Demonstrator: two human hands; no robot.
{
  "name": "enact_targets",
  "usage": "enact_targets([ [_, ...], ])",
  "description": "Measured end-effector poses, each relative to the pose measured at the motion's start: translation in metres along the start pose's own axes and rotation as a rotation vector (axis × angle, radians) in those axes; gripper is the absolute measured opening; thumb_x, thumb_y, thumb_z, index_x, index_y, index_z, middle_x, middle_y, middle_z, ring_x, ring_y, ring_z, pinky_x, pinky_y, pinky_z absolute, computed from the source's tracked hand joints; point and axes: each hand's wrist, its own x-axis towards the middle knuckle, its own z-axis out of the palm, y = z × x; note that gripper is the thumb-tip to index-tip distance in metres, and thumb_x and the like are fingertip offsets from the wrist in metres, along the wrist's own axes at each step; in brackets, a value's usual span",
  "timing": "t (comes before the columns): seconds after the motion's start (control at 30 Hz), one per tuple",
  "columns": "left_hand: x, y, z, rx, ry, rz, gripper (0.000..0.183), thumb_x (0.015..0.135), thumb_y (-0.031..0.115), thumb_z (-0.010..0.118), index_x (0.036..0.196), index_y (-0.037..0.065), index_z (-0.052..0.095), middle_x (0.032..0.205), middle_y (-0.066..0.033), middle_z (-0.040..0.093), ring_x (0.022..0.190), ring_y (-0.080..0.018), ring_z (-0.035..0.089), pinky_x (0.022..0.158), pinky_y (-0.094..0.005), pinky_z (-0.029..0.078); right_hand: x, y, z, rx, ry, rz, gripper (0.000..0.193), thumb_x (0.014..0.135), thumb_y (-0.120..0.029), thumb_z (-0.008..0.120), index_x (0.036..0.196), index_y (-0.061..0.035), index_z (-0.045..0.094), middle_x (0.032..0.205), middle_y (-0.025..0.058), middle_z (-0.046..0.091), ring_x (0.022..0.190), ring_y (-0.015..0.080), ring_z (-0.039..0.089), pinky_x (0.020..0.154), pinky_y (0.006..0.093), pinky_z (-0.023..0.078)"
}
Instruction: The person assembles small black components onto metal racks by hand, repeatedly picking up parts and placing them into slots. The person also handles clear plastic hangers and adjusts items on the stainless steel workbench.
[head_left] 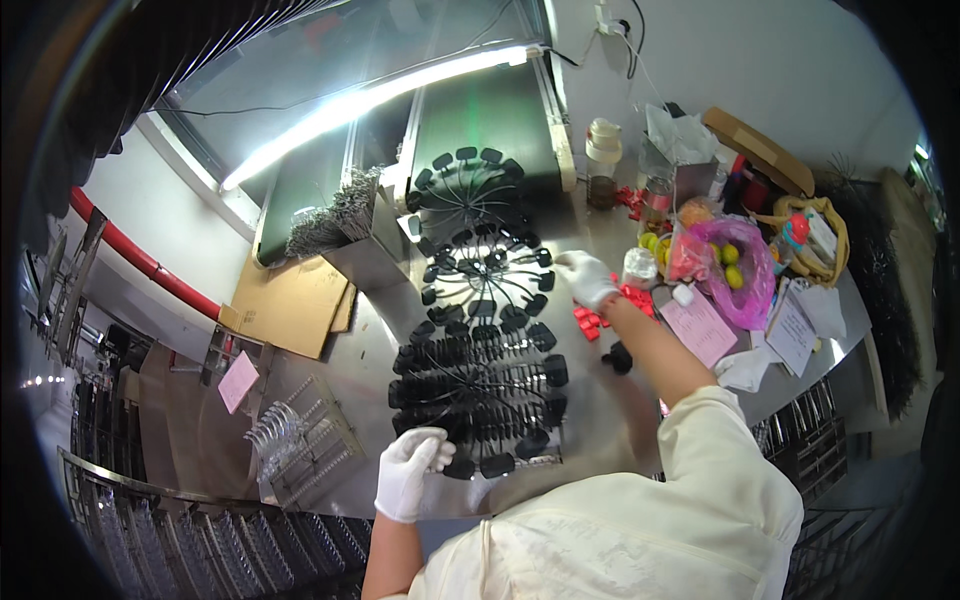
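Observation:
Both my hands wear white gloves. My left hand (pixel 408 472) is at the near left corner of a long row of black, paddle-ended pieces on thin stems (pixel 478 385). Its fingers are curled together, and whatever they may hold is too small to tell. Reaching forward, my right hand (pixel 588 278) has its bent fingertips against or just beside a black paddle end on the right of a ring of such pieces (pixel 487 270). The fingers look closed, but what is in them is hidden. Another ring of black pieces (pixel 468 180) lies farther back, at the dark green conveyor belt (pixel 490 115).
A metal box of thin wires (pixel 375 240) and cardboard (pixel 290 300) stand left of the row. Red pieces (pixel 590 320), a pink bag of fruit (pixel 738 270), papers (pixel 700 325) and a bottle (pixel 603 160) are on the right. Wire racks (pixel 305 440) stand near left.

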Motion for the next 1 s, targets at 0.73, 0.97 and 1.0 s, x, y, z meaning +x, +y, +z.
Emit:
enact_targets([
  [0.73, 0.080, -0.154, -0.138, 1.001, 0.109, 0.050, 0.045, 0.097, 0.027, 0.058, 0.135, 0.004, 0.058, 0.119, -0.0244, 0.069, 0.111, -0.0401, 0.066, 0.096, -0.0452, 0.052, 0.122, -0.131, 0.065, -0.267, 0.082, 0.070, 0.027, 0.092, -0.020, 0.051, 0.108, -0.0104, 0.071, 0.104, 0.0236, 0.072, 0.103, 0.0416, 0.069, 0.086, 0.0505, 0.055],
  [0.97, 0.068, -0.146, -0.145, 1.155, -0.141, 0.139, 0.049, 0.089, 0.022, 0.061, 0.135, 0.008, 0.057, 0.107, -0.0275, 0.070, 0.102, -0.0448, 0.066, 0.090, -0.0514, 0.053, 0.056, -0.134, 0.048, -0.421, -0.098, 0.099, 0.033, 0.094, -0.031, 0.056, 0.119, -0.0131, 0.068, 0.113, 0.0224, 0.070, 0.106, 0.0422, 0.067, 0.092, 0.0494, 0.053],
  [1.0, 0.054, -0.150, -0.149, 1.132, -0.118, 0.147, 0.049, 0.087, 0.022, 0.061, 0.134, 0.008, 0.058, 0.105, -0.0275, 0.070, 0.100, -0.0454, 0.066, 0.089, -0.0522, 0.053, 0.049, -0.132, 0.057, -0.445, -0.129, 0.093, 0.032, 0.093, -0.029, 0.056, 0.118, -0.0116, 0.068, 0.114, 0.0232, 0.070, 0.107, 0.0421, 0.067, 0.092, 0.0494, 0.053],
])
